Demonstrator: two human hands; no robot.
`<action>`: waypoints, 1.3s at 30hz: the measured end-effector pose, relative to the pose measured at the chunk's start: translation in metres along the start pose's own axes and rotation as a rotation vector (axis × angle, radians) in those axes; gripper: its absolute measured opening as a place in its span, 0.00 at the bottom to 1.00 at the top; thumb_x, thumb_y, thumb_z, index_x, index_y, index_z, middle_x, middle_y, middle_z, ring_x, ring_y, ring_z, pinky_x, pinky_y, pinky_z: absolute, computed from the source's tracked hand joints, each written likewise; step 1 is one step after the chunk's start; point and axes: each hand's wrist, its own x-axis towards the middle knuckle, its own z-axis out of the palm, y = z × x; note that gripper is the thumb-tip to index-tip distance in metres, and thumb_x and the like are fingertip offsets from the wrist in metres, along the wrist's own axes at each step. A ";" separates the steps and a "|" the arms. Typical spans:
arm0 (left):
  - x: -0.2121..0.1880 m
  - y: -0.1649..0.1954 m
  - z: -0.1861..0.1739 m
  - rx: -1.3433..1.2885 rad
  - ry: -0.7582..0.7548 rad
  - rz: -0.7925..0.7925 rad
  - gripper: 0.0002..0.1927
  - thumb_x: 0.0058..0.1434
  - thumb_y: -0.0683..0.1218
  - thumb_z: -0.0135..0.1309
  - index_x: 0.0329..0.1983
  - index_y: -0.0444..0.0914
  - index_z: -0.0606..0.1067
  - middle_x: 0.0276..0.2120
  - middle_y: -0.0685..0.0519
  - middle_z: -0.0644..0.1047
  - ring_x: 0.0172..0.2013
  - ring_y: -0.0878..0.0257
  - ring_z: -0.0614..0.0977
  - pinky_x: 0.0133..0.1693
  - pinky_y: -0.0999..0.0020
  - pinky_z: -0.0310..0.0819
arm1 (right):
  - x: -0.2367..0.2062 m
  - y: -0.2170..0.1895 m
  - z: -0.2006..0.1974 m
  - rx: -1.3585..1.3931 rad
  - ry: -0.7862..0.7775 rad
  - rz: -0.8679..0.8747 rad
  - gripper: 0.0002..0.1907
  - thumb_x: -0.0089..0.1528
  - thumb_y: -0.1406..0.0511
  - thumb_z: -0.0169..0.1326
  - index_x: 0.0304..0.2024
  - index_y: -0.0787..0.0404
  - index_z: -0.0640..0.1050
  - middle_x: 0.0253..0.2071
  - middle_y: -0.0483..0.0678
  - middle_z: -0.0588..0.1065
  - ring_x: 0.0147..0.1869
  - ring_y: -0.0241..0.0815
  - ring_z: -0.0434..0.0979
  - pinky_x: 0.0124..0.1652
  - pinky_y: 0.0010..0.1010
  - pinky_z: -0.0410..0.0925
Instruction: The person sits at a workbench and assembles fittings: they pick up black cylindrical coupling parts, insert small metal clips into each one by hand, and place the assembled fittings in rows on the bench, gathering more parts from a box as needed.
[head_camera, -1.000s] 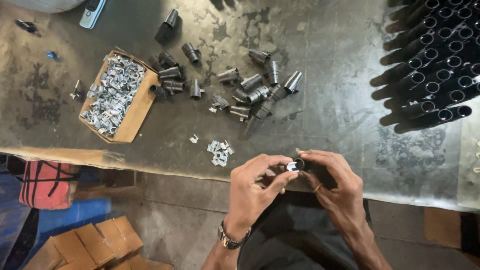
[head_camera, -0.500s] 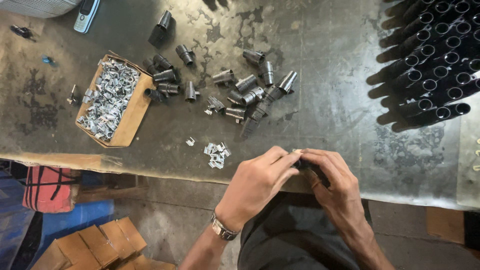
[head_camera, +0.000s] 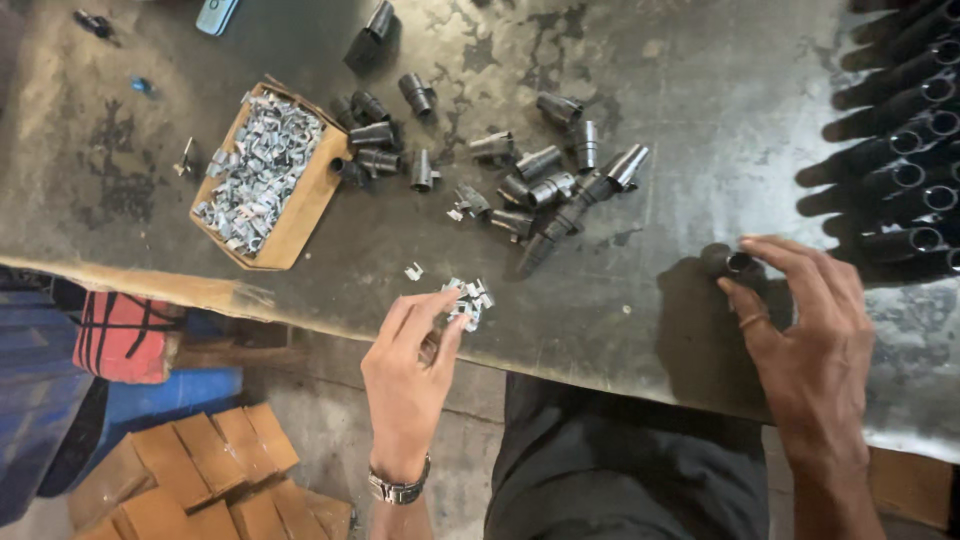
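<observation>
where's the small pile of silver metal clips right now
In the head view, the small pile of silver metal clips lies near the front edge of the worn metal table, just beyond the left hand's fingertips, right of the open cardboard box.

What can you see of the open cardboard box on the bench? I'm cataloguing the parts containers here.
The cardboard box is small, brown, shallow and lidless, with worn walls. It sits at an angle on the stained metal table, left of the scattered dark tubular fittings, one of which lies against its right wall. It is heaped with small shiny metal clips. Neither hand touches it.
</observation>
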 end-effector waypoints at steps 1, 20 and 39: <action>-0.001 -0.003 0.002 0.007 -0.010 -0.001 0.13 0.60 0.41 0.63 0.49 0.40 0.81 0.42 0.56 0.80 0.27 0.66 0.80 0.30 0.72 0.76 | 0.000 -0.006 -0.002 0.040 0.021 0.036 0.22 0.58 0.71 0.65 0.54 0.62 0.78 0.56 0.52 0.77 0.59 0.51 0.74 0.52 0.40 0.69; 0.004 -0.020 0.026 0.013 -0.072 0.249 0.07 0.61 0.41 0.60 0.42 0.41 0.76 0.38 0.57 0.77 0.34 0.62 0.79 0.44 0.63 0.68 | 0.002 -0.073 0.060 0.252 -0.258 -0.372 0.25 0.50 0.74 0.61 0.51 0.60 0.76 0.58 0.52 0.70 0.60 0.56 0.70 0.56 0.43 0.68; -0.016 0.012 0.037 -0.773 -0.349 -0.065 0.10 0.66 0.39 0.60 0.50 0.35 0.81 0.39 0.52 0.83 0.35 0.68 0.86 0.39 0.75 0.81 | -0.076 -0.035 0.046 0.923 -0.314 0.233 0.16 0.65 0.70 0.54 0.56 0.66 0.74 0.56 0.51 0.72 0.58 0.39 0.75 0.56 0.29 0.71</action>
